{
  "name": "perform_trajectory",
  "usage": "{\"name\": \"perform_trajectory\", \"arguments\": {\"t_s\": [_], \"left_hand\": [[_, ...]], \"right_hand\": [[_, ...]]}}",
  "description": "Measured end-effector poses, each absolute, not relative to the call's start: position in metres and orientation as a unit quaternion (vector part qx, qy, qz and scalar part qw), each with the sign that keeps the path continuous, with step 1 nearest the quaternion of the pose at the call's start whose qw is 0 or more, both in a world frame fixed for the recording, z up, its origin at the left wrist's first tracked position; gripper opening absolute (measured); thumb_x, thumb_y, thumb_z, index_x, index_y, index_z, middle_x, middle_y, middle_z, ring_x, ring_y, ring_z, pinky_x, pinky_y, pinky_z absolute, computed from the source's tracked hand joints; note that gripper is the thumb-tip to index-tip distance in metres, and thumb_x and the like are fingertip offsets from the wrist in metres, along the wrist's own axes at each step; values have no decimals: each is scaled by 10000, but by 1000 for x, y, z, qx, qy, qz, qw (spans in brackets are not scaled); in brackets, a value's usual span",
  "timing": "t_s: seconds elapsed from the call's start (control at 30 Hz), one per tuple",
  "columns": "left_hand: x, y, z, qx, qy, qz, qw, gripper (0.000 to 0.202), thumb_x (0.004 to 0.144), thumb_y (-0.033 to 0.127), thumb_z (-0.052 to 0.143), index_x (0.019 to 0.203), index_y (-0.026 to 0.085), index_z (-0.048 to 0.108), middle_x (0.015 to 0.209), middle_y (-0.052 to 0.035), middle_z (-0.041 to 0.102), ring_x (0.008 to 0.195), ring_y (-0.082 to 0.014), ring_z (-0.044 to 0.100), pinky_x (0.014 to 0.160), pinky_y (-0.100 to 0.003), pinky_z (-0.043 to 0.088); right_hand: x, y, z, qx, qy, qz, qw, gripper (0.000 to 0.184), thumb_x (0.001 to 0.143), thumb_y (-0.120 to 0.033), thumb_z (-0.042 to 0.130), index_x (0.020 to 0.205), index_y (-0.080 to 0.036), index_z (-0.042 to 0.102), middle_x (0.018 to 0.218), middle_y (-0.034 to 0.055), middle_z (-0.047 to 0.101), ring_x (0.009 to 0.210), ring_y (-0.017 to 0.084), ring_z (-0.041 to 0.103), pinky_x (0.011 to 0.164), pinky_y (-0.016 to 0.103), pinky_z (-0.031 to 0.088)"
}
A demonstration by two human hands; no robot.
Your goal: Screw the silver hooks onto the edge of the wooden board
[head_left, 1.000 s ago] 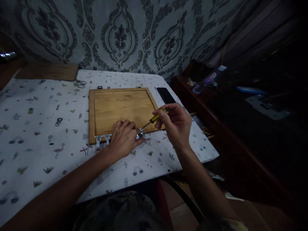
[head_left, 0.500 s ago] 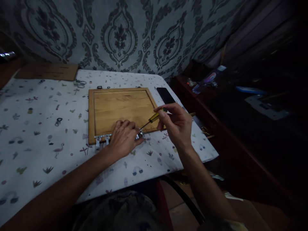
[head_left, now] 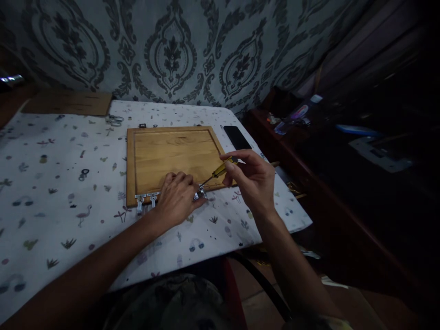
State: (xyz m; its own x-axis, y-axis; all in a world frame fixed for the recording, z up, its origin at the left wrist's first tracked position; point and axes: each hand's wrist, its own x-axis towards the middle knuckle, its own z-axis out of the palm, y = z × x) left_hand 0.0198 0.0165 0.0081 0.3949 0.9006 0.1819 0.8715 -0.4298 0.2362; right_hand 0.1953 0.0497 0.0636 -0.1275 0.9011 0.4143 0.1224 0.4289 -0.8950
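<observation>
By the hinge (head_left: pixel 202 193), the half-curled left hand (head_left: pixel 178 195) is rested, grip unclear; the screwdriver (head_left: pixel 220 170) is pinched by the right hand (head_left: pixel 253 179). Screwing seems underway; steady pressure is needed.

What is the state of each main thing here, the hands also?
Wooden panel: lying flat
Screwdriver: slanted, tip down at metal fitting
Right hand: holds the screwdriver
Left hand: rests over panel's near edge
Phone: flat, screen dark
Bottle: capped
Cardboard: lying flat

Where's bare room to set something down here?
Free: the printed cloth between the left forearm, board and small black loop; the table corner right of the right hand. Crowded: board's near edge, with fittings, screwdriver, left hand.
</observation>
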Motion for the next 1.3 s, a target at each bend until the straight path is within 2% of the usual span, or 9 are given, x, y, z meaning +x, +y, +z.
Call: {"name": "perform_trajectory", "arguments": {"t_s": [0.13,0.33,0.43,0.6,0.8,0.9,1.03,1.23,1.3], "left_hand": [[20,16,10,832,534,142,50,374,910,528,626,993,180,737,1014,-77,696,1047,-271,568,893,-421,336],[20,16,9,832,534,139,47,360,908,513,638,976,173,735,1011,-75,699,1072,-271,569,907,-420,339],[20,16,7,834,532,141,44,360,906,520,637,955,177,734,1001,-72,696,1058,-268,569,908,-424,339],[19,16,9,834,529,150,49,360,913,514,629,965,172,730,993,-79,692,1032,-272,567,884,-433,350],[19,15,9,834,532,142,46,371,911,526,625,973,177,734,1007,-73,694,1055,-273,565,901,-430,343],[20,16,9,834,532,141,46,370,915,526,619,974,178,732,1009,-73,696,1051,-272,563,894,-426,337],[20,15,11,833,534,138,53,364,923,513,614,988,173,727,1026,-79,698,1049,-270,562,898,-422,333],[20,16,14,834,533,130,54,360,916,509,627,979,171,730,1025,-81,697,1063,-271,565,903,-424,341],[20,16,13,833,535,130,52,362,916,514,625,981,174,730,1031,-81,700,1067,-274,570,905,-427,345]], "right_hand": [[193,50,63,-400,-635,383,539,370,737,-472,827,806,-214,570,812,-21,720,432,51,557,406,192,488],[198,50,65,-370,-673,383,513,326,868,-475,701,1085,-234,663,894,0,713,502,69,621,499,232,549],[197,49,65,-386,-668,367,520,288,836,-460,738,971,-212,683,913,11,718,464,55,580,448,221,522],[194,51,64,-398,-641,388,529,370,741,-464,824,822,-207,570,821,-12,722,419,48,546,393,189,480],[197,50,64,-371,-667,387,517,296,863,-470,709,1029,-226,682,903,11,724,503,74,620,507,242,557],[194,49,65,-383,-654,379,531,277,801,-451,777,897,-208,685,875,7,728,442,57,574,425,220,505],[192,51,65,-387,-633,400,538,330,733,-418,840,789,-203,596,836,-7,733,402,46,545,375,193,463],[198,52,62,-360,-667,399,516,306,859,-459,715,1044,-218,676,885,7,723,501,73,629,495,231,557],[198,52,63,-365,-673,389,512,295,870,-464,699,1024,-212,700,908,20,726,497,72,623,490,239,560]]}}
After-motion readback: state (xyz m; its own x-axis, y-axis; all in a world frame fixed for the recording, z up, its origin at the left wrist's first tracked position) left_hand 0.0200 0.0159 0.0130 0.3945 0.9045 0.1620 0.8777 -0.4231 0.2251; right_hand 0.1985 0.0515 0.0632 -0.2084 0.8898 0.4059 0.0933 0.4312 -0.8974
